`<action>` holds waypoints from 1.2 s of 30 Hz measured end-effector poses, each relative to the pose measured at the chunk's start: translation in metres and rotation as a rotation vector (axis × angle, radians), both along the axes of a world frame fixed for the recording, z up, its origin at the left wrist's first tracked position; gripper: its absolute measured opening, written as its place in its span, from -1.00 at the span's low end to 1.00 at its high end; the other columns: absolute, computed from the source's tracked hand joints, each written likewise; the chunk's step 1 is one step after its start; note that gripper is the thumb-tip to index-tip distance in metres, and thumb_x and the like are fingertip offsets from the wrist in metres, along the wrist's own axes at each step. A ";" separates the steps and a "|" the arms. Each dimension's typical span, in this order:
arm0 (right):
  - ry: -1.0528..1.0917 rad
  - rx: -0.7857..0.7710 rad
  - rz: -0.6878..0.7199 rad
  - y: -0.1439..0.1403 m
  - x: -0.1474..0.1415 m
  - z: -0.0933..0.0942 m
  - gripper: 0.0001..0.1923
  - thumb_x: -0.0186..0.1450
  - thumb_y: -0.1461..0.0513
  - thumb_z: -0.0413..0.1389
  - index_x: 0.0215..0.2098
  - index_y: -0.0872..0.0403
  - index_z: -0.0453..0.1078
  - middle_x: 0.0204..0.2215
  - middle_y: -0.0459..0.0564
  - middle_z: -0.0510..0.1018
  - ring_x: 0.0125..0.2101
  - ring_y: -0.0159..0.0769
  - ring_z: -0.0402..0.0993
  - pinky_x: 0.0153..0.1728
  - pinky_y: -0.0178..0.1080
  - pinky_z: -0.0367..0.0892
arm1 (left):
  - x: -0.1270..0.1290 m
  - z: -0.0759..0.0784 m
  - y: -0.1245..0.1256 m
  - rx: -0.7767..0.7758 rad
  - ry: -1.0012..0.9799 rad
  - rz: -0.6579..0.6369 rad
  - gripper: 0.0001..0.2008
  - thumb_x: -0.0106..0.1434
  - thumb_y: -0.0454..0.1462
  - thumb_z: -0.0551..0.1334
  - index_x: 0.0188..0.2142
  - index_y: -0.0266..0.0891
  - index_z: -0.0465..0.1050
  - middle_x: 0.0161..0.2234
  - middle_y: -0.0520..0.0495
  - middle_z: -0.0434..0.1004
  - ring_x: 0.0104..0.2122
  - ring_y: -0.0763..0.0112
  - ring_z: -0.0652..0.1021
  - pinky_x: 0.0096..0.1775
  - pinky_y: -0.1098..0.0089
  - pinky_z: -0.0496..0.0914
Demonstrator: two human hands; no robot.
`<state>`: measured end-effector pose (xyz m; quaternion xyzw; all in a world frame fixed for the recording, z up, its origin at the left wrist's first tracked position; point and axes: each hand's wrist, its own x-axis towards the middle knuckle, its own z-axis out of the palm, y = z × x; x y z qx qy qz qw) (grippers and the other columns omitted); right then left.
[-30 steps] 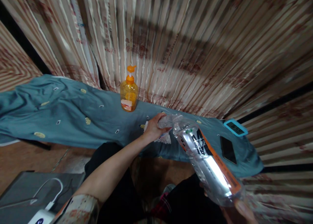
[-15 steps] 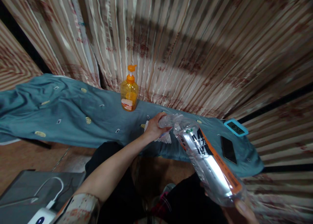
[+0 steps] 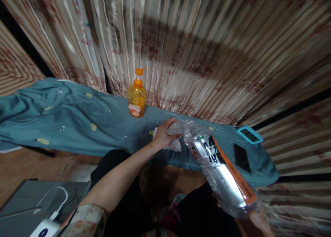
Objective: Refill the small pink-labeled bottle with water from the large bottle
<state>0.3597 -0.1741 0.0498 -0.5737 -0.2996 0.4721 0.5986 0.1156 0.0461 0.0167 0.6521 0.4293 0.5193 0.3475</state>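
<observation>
My left hand (image 3: 164, 135) has its fingers closed round a small clear plastic container (image 3: 176, 128); whether it is a cup or a little bottle I cannot tell. Its far end meets the neck of a large clear drink bottle (image 3: 222, 171) with a silver, orange and black label. This bottle slants, neck up to the left and base down to the right. My right hand (image 3: 258, 223) grips it near the base, most fingers hidden behind it. Beneath my left hand lies a white, crumpled-looking wrapper or packet (image 3: 176, 146), partly covered.
An orange pump bottle (image 3: 137, 99) stands on the blue-green cloth (image 3: 77, 123) before a pleated curtain (image 3: 168, 50). At the right lie a dark phone (image 3: 241, 157) and a blue-framed digital clock (image 3: 250, 135). Lower left, a white device (image 3: 45, 229) with a cable rests on a grey surface.
The large bottle has turned very slightly in my hands, its label shifting a little. Both hands keep their places.
</observation>
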 end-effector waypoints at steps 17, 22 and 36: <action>0.025 0.019 0.027 -0.001 0.027 -0.019 -0.26 0.11 0.07 0.26 0.25 -0.20 0.22 -0.04 -0.03 0.60 -0.14 0.05 0.58 -0.15 0.04 0.51 | 0.000 -0.001 0.000 0.017 0.019 0.010 -0.51 -0.03 -0.25 0.42 -0.08 -0.22 0.40 -0.11 -0.06 0.57 -0.11 0.25 0.55 -0.02 0.26 0.42; 0.114 0.005 0.024 0.000 0.036 -0.024 -0.25 0.06 0.06 0.29 0.22 -0.16 0.27 -0.09 0.04 0.62 -0.22 0.09 0.60 -0.19 0.10 0.52 | 0.000 0.000 0.000 0.015 0.014 0.004 -0.52 -0.04 -0.26 0.41 -0.09 -0.23 0.40 -0.12 -0.05 0.56 -0.11 0.24 0.55 -0.02 0.27 0.41; 0.200 -0.034 -0.020 0.000 0.047 -0.034 -0.26 0.02 0.10 0.33 0.18 -0.17 0.31 -0.04 -0.02 0.61 -0.24 0.01 0.62 -0.31 -0.09 0.56 | 0.000 0.000 0.000 0.008 0.012 0.007 -0.51 -0.04 -0.24 0.41 -0.09 -0.26 0.41 -0.13 -0.07 0.57 -0.12 0.24 0.56 -0.03 0.27 0.43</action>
